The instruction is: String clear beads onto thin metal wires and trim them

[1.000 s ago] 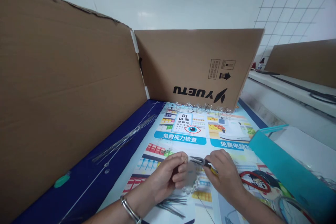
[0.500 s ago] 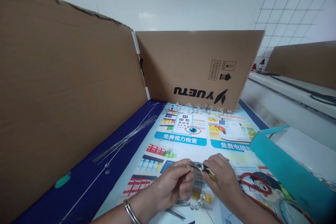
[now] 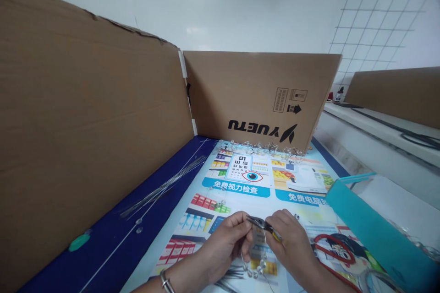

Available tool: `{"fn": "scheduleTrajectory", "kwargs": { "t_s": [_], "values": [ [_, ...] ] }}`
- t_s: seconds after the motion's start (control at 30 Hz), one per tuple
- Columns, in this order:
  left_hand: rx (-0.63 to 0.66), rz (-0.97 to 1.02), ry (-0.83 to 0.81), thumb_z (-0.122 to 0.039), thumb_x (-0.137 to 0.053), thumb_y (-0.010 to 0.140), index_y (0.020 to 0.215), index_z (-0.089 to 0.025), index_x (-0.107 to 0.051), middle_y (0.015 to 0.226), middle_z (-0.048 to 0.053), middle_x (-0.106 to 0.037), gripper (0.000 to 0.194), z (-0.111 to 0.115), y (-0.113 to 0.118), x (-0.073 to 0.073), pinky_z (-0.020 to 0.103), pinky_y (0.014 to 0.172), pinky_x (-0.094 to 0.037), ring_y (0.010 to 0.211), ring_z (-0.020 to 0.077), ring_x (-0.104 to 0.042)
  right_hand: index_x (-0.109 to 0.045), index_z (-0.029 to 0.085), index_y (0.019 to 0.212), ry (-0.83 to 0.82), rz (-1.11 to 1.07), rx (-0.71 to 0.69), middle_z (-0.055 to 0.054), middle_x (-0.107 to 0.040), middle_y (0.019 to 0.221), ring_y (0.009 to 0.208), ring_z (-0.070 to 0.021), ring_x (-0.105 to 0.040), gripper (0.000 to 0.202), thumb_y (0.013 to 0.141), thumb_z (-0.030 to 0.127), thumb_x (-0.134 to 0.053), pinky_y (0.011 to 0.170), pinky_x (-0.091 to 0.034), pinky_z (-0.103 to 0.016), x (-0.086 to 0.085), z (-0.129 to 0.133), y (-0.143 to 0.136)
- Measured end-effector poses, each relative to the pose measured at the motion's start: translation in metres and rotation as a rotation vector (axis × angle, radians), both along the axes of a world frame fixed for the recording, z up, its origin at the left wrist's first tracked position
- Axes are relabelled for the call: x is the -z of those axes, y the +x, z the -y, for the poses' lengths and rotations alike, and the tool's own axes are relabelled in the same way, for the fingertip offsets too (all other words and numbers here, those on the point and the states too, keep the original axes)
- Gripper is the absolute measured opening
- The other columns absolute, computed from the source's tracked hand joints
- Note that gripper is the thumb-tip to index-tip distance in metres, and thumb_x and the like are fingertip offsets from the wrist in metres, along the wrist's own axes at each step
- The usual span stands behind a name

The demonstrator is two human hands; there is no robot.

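My right hand (image 3: 287,236) is wrapped round a pair of pliers (image 3: 263,224) with dark jaws and yellow-and-black handles. The jaw tips meet the fingertips of my left hand (image 3: 232,242), which is closed in a pinch. A thin wire runs from there, and a loop of clear round beads (image 3: 255,271) hangs from it below my hands. Exactly how the wire sits between jaws and fingers is too small to make out. Under my left wrist, several short wire pieces (image 3: 232,274) lie on the printed sheet (image 3: 240,203).
Cardboard panels (image 3: 254,96) stand at the left and back. Beaded wire pieces (image 3: 264,148) line the back panel's foot. Long straight wires (image 3: 165,185) and a green blob (image 3: 79,242) lie at left. A teal box (image 3: 374,229) stands at right, near a wire coil (image 3: 381,279).
The camera view has tilted up slightly, so the scene sits lower. My hands and the pliers stay together; the bead loop has swung a little left.
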State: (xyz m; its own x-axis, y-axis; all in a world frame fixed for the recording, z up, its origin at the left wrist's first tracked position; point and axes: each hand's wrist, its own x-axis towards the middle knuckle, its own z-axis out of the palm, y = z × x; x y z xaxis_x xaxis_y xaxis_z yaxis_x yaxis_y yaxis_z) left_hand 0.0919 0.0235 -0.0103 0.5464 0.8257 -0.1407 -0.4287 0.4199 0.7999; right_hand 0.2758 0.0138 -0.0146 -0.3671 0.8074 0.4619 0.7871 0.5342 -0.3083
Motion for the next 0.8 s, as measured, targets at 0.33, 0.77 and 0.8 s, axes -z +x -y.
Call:
{"fn": "scheduleTrajectory", "kwargs": {
  "t_s": [0.33,0.77,0.8],
  "values": [
    [-0.028,-0.047,0.014,-0.033,-0.056,0.079,0.070,-0.015,-0.051,0.057,-0.002,-0.050,0.021,-0.0010,0.0012,0.0076,0.018,0.038,-0.036,0.039,0.0052,-0.039,-0.055,0.019,0.080,-0.011,0.034,0.021,-0.003,-0.051,0.072,0.071,-0.0183,-0.045,0.007,0.082,0.021,-0.048,0.062,-0.037,-0.031,-0.0012,0.0001,-0.0017],
    [-0.009,0.056,-0.064,-0.024,-0.051,0.079,0.072,-0.016,-0.049,0.052,-0.004,-0.044,0.011,-0.0038,-0.0007,0.0044,0.017,0.035,-0.030,0.037,0.0054,-0.032,-0.053,0.019,0.080,0.022,0.045,0.058,-0.004,-0.050,0.077,0.074,-0.0197,-0.044,0.006,0.082,0.022,-0.048,0.066,-0.036,-0.034,0.0036,0.0018,-0.0068],
    [0.005,0.078,-0.088,-0.023,-0.051,0.079,0.072,-0.016,-0.048,0.052,-0.005,-0.044,0.010,-0.0041,-0.0012,0.0037,0.018,0.035,-0.028,0.037,0.0053,-0.032,-0.053,0.019,0.080,0.035,0.040,0.054,-0.004,-0.050,0.077,0.074,-0.0197,-0.044,0.006,0.083,0.023,-0.048,0.066,-0.036,-0.034,0.0032,0.0020,-0.0064]
  ]
}}
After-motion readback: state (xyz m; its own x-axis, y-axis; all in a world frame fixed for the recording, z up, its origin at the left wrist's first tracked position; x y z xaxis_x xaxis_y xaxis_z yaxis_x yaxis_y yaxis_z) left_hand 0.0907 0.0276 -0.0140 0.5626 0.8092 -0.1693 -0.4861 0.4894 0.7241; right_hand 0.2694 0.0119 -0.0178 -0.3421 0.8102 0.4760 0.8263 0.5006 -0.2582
